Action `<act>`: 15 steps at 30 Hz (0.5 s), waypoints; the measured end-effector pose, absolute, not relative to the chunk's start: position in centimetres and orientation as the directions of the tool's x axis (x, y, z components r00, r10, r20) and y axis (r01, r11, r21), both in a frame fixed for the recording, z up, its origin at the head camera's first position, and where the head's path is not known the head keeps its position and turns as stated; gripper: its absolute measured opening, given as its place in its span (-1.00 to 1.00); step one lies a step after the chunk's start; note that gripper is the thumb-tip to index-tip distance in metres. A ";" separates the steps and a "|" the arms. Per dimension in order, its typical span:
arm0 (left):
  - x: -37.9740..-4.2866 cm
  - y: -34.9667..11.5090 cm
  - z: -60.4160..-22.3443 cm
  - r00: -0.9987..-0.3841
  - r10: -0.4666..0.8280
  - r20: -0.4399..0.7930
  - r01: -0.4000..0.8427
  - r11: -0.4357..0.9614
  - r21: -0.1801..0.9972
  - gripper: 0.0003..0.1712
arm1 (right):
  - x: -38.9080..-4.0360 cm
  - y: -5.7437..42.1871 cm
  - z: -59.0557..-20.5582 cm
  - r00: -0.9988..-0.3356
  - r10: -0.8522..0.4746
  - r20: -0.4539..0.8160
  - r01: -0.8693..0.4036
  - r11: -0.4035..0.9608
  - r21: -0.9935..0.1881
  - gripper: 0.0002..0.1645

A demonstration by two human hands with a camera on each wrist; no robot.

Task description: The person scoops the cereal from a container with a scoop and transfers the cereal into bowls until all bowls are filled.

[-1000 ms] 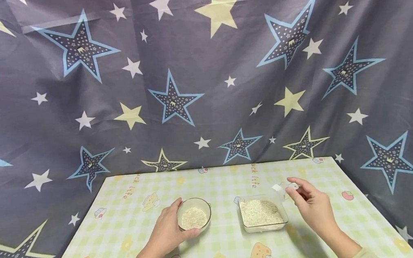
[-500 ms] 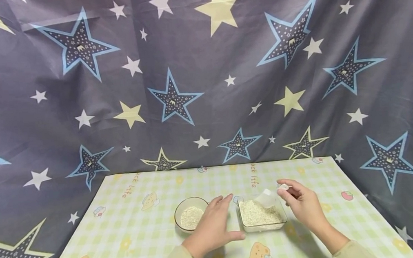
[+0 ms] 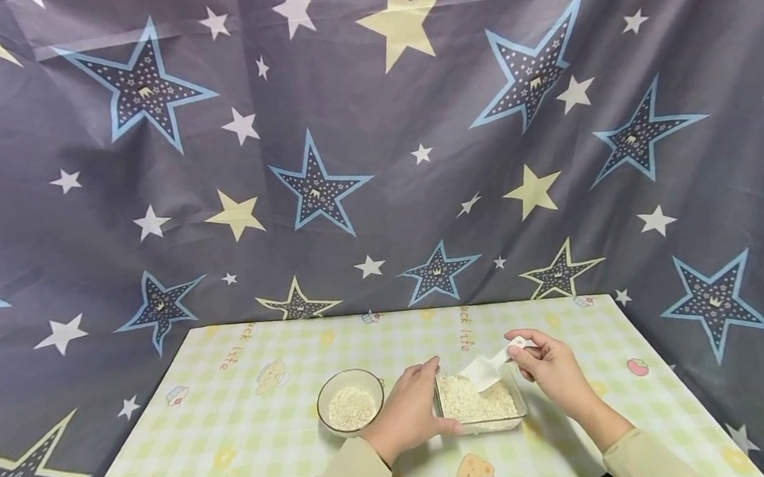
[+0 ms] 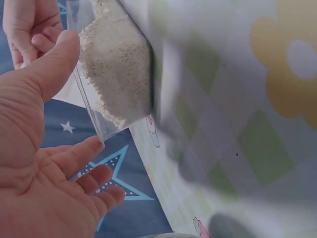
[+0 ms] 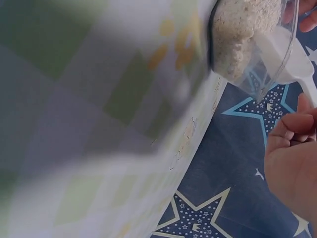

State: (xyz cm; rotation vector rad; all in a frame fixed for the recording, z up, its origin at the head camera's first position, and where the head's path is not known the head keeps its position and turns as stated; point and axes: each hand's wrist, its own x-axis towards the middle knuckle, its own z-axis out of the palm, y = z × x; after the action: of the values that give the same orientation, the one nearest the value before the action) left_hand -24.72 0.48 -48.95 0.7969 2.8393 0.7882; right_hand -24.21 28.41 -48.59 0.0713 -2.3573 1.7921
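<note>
In the head view my right hand (image 3: 553,371) pinches the handle of a white scoop (image 3: 485,372). The scoop's bowl dips tilted into pale oat-like flakes (image 3: 468,405) in a clear rectangular glass container (image 3: 487,426). My left hand (image 3: 407,410) spans the container's left side, its fingers extended. Seen from the left wrist, the thumb lies at the container's rim (image 4: 89,106) and the index fingertip touches a corner. In the right wrist view the scoop (image 5: 290,57) reaches over the rim into the flakes.
A round glass bowl (image 3: 376,390) with similar flakes stands left of the container, close beside my left forearm. The table wears a green-checked cartoon cloth (image 3: 233,403). Behind its far edge hangs a dark star-patterned curtain (image 3: 380,216).
My left hand has left the round bowl and moved right to the rectangular container. My right hand has brought the scoop left and down, from beside the container into the flakes.
</note>
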 end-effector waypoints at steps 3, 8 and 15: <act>-24.9 0.8 -48.8 -0.859 0.508 0.064 0.468 0.729 0.500 0.39 | -24.2 28.7 -48.2 -0.992 0.065 0.113 -0.095 0.232 -0.968 -0.56; -24.9 0.9 -48.9 -0.865 0.498 0.069 0.463 0.737 0.492 0.41 | -23.9 29.1 -48.1 -0.996 0.074 0.039 -0.023 0.206 -0.978 -0.53; -24.9 0.8 -48.9 -0.876 0.478 0.055 0.438 0.745 0.502 0.42 | -23.3 28.5 -48.6 -0.983 0.138 -0.119 0.138 0.137 -0.981 -0.43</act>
State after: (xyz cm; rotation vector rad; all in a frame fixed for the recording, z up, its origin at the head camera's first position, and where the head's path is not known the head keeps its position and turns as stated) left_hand -24.88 0.77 -48.92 0.7530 2.8625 0.7942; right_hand -23.34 28.54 -48.57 -0.2878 -2.3683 2.0436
